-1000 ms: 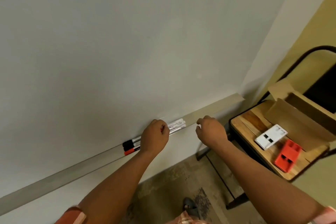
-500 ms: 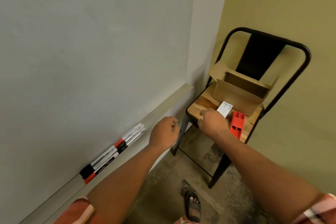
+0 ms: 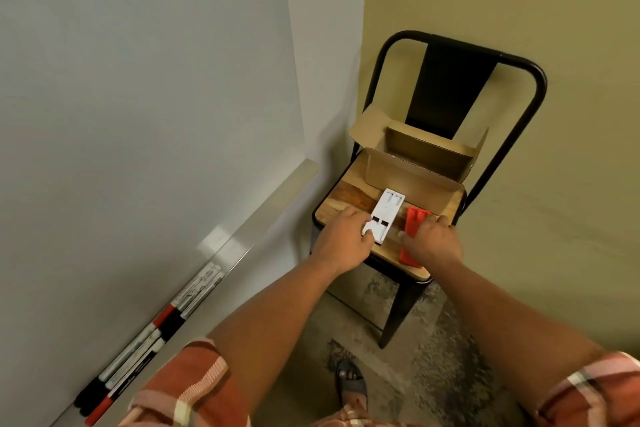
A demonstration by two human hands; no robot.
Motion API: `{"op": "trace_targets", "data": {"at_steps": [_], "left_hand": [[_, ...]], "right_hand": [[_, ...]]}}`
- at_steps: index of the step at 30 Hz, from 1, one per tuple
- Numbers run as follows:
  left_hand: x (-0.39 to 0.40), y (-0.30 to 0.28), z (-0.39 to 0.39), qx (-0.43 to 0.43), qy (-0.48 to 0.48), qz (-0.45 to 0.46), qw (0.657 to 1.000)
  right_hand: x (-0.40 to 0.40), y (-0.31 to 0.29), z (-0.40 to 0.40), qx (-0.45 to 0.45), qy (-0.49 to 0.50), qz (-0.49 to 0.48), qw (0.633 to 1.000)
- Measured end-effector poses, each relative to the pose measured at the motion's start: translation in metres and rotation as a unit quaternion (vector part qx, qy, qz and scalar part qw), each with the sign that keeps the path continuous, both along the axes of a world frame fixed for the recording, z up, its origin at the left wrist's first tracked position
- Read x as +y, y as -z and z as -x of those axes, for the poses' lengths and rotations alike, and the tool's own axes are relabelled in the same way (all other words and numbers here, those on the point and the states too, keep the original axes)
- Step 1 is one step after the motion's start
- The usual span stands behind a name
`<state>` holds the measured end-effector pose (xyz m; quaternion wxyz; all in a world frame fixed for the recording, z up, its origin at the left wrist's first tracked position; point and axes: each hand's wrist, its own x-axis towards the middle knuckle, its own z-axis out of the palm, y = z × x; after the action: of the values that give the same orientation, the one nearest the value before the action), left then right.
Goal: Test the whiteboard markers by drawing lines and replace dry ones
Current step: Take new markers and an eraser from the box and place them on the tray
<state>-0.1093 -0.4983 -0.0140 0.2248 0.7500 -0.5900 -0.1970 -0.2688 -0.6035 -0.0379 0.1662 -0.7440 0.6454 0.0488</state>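
Head view: your left hand (image 3: 341, 241) rests on the white pack (image 3: 383, 217) on the chair (image 3: 349, 199), fingers curled at its near end; grip closure cannot be told. Your right hand (image 3: 433, 242) is clamped on the red pack (image 3: 414, 224). The markers (image 3: 152, 336) lie in the whiteboard (image 3: 138, 97) tray (image 3: 263, 215), well apart from both hands.
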Motion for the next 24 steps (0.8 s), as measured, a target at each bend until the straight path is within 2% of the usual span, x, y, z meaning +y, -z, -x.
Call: {"op": "trace_targets", "data": {"at_steps": [4,9,14,19,24], "left_hand": [[-0.016,0.006,0.005,-0.002,0.007,-0.012,1.0],[-0.015,0.011,0.0,-0.009,0.011,-0.025,1.0],[-0.008,0.011,-0.007,0.003,-0.016,-0.017,1.0],[0.006,0.01,-0.014,0.0,-0.016,0.004,1.0],[0.026,0.007,-0.027,-0.029,-0.044,0.03,0.998]], "right_hand": [[-0.005,0.019,0.004,0.03,0.009,-0.035,0.999],[-0.005,0.03,0.007,-0.023,0.04,-0.06,0.997],[-0.003,0.023,0.015,-0.037,0.06,-0.05,0.996],[0.009,0.005,0.009,-0.042,-0.026,-0.001,0.999],[0.03,-0.016,-0.031,-0.046,-0.188,0.028,0.981]]}}
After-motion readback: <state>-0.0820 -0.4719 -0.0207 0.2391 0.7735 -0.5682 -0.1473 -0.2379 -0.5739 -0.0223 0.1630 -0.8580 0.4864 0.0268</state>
